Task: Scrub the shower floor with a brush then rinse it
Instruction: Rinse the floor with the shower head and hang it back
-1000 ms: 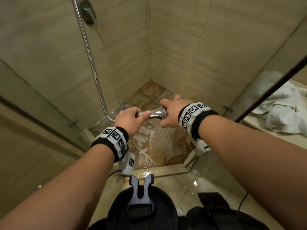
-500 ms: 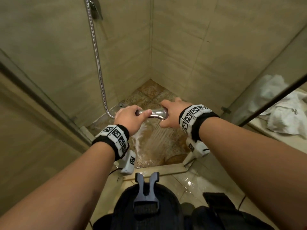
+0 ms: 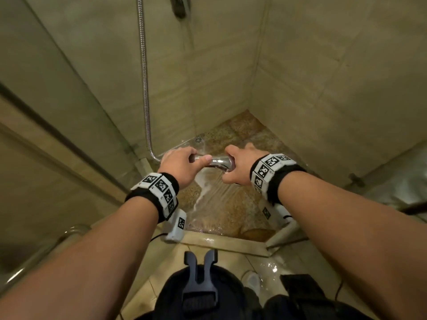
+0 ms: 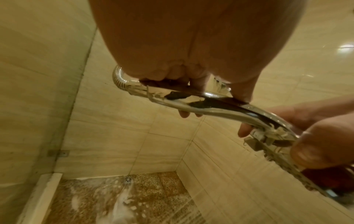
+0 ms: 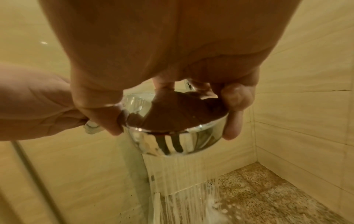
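Chrome shower head held level above the wet, foamy shower floor, spraying down, left hand wrapped round its handle, right hand gripping the round head.

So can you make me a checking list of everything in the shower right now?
Surface: shower floor, speckled brown, wet, white foam streaks.
Job's things: shower head spraying down; no brush seen.
Clutter: nothing seen.
Grippers: left hand grips the handle; right hand holds the head, fingers curled over its rim.
Cables: metal hose hangs along the wall.
Surroundings: beige tiled walls, floor drain, glass panel.
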`<state>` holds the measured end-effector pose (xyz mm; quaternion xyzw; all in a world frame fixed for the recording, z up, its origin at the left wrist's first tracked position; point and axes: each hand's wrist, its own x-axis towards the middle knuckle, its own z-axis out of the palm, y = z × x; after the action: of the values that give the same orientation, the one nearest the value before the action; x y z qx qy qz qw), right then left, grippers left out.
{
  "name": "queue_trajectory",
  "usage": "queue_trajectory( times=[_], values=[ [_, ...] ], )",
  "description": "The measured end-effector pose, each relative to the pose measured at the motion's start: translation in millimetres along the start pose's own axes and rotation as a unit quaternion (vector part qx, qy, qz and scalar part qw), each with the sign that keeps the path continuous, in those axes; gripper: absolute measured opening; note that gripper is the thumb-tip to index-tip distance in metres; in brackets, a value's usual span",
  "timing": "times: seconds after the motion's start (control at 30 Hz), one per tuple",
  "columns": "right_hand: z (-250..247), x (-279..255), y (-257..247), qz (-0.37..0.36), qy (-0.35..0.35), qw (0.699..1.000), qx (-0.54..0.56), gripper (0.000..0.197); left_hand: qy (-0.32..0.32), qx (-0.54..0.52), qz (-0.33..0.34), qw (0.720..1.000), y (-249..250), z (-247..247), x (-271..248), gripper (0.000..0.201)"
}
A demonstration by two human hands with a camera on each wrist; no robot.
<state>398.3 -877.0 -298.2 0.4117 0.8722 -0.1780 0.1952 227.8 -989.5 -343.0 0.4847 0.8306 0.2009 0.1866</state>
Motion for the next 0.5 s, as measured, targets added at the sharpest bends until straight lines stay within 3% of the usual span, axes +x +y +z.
queue_trajectory(
  times=[0.2, 0.5],
  values=[
    [-0.7, 14.7, 27.6, -0.042, -0.026, 0.999, -0.001, 0.043, 0.010, 0.010, -0.026, 1.000, 18.2, 12.6, 2.2, 0.054],
    [7.0, 22.8, 31.3, -0.074, -0.031, 0.997, -0.001, 0.044, -0.027, 0.025, -0.041, 0.998, 18.8, 7.5, -0.2, 0.048]
  ],
)
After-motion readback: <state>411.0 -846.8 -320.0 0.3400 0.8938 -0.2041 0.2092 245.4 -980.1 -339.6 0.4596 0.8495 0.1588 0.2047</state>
